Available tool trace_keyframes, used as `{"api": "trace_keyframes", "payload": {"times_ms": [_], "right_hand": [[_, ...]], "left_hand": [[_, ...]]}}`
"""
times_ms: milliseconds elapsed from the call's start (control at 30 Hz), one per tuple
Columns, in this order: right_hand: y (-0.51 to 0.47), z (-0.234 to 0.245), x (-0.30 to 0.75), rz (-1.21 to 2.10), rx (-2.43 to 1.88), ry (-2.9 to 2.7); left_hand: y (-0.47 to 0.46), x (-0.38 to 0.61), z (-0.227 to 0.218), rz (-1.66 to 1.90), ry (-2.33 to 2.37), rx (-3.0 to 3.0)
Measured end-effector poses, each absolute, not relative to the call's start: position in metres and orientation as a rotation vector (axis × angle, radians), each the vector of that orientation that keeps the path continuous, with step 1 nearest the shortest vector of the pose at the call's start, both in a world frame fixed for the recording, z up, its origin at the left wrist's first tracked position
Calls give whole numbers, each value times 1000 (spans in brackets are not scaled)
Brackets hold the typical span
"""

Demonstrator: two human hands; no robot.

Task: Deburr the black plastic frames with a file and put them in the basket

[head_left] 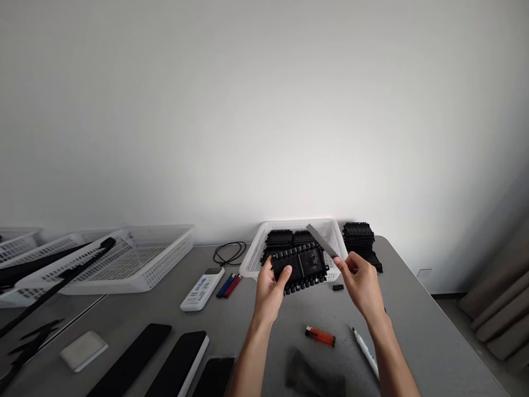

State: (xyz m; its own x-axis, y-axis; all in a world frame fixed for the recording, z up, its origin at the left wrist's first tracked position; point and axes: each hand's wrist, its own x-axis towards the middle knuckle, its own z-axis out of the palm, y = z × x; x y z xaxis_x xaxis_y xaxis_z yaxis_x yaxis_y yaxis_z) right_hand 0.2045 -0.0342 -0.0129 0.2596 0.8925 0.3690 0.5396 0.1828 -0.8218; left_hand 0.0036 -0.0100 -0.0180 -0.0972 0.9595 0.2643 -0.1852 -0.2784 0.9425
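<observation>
My left hand (270, 289) is closed on the left end of a flat black plastic part (303, 267) with rows of small clips, holding it above the grey table (413, 331). My right hand (361, 281) pinches a thin grey flat strip (322, 241) that slants up and left over the part's right end. Just behind them stands a white perforated basket (330, 229) holding more of the same black parts (285, 240). A further stack of black parts (359, 237) sits on the table right of the basket.
An orange lighter (320, 335), a white marker (366, 350), a small black piece (338, 287) and a dark cloth (312, 375) lie near me. To the left are a white remote (202, 289), two pens (229, 285), a black cable (229, 252), phones (179, 364), and white baskets (136, 259).
</observation>
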Motion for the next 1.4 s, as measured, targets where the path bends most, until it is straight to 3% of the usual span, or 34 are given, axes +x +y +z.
{"api": "trace_keyframes", "payload": {"times_ms": [600, 867, 1400], "right_hand": [[-34, -10, 185, 326, -1469, -1254], [-30, -11, 199, 609, -1369, -1279], [-31, -14, 181, 680, -1216, -1316]], "left_hand": [[-21, 21, -20, 1405, 1023, 1426], [-19, 20, -21, 1392, 986, 1433], [-15, 16, -17, 1552, 1236, 1291]]}}
